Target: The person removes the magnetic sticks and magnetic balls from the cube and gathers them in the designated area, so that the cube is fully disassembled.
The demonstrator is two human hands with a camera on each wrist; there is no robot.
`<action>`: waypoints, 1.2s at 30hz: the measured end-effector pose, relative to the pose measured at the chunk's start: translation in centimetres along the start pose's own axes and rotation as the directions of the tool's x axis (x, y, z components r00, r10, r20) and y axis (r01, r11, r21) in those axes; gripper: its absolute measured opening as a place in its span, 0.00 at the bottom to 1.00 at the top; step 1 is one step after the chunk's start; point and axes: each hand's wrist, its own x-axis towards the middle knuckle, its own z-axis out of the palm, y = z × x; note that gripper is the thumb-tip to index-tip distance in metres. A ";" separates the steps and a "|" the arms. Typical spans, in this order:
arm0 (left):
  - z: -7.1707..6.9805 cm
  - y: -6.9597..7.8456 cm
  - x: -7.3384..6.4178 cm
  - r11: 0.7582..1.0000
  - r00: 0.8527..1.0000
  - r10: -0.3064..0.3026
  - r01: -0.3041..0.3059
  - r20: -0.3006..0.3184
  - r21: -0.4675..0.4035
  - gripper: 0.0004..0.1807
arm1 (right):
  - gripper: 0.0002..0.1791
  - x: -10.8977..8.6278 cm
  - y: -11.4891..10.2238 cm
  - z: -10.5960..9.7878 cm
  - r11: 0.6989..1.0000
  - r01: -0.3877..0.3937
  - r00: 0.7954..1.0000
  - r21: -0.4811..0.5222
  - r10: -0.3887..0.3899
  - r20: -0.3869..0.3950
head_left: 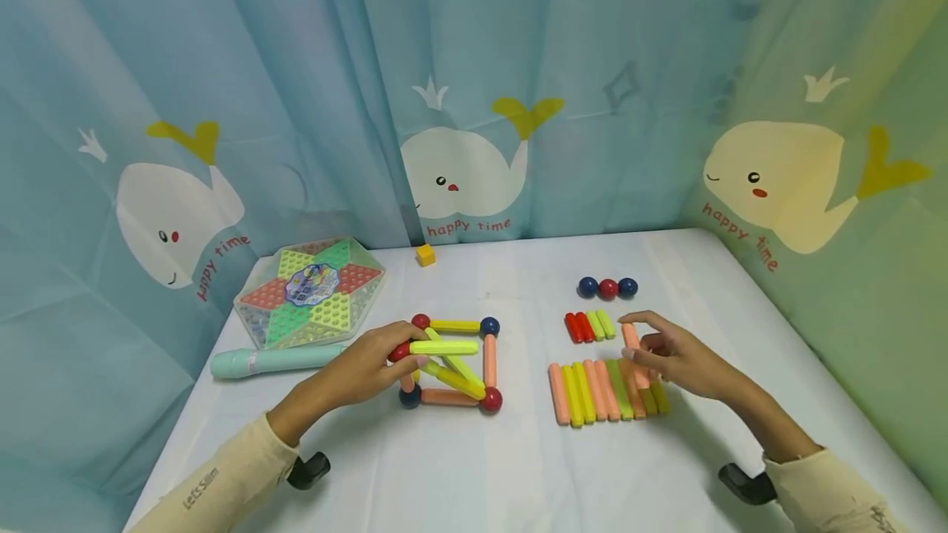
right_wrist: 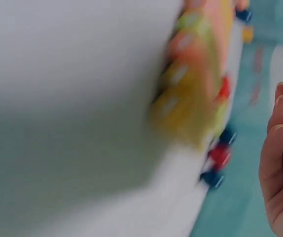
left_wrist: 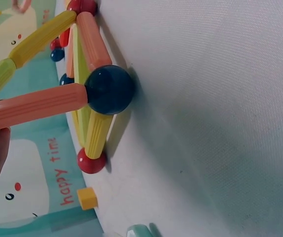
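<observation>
A structure of magnetic rods and balls stands at centre-left, its base a square of yellow and peach rods [head_left: 449, 397] with red and blue balls [head_left: 491, 400] at the corners. My left hand [head_left: 370, 364] grips the raised red ball [head_left: 400, 352] at its top, from which a lime rod [head_left: 452, 347] sticks out to the right. In the left wrist view a peach rod [left_wrist: 38, 104] slants up from a blue ball [left_wrist: 110, 89]. My right hand [head_left: 685, 360] pinches a peach rod [head_left: 630, 337] over the right end of a row of rods [head_left: 578, 393].
Behind that row lie short red and lime rods [head_left: 588, 326] and three balls [head_left: 608, 289]. A Chinese checkers board [head_left: 355, 315], a mint-green tube [head_left: 277, 359] and a small yellow cube [head_left: 425, 255] are at the left and back. Whale-print curtains [head_left: 459, 171] enclose the table.
</observation>
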 end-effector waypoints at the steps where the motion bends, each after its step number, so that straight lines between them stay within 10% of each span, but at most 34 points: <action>1: 0.0 0.0 0.0 1.000 1.000 0.000 0.000 -0.002 -0.002 0.14 | 0.25 -0.7 0.8 -0.5 1.000 0.001 1.000 -0.015 -0.001 -0.011; 15: 0.0 -0.3 0.1 1.000 1.000 0.006 -0.006 0.006 -0.028 0.14 | 0.21 -3.8 6.1 -2.4 0.947 -0.205 0.979 -0.246 0.201 -0.042; 29: 0.1 0.0 0.3 1.000 1.000 0.007 -0.007 0.000 -0.023 0.12 | 0.19 -3.3 4.3 -2.4 0.966 -0.170 0.981 -0.194 0.147 -0.128; 36: 0.0 0.0 0.2 1.000 0.999 -0.016 0.017 -0.029 0.023 0.14 | 0.19 0.2 -1.3 -0.3 0.965 -0.102 0.992 -0.242 0.081 -0.097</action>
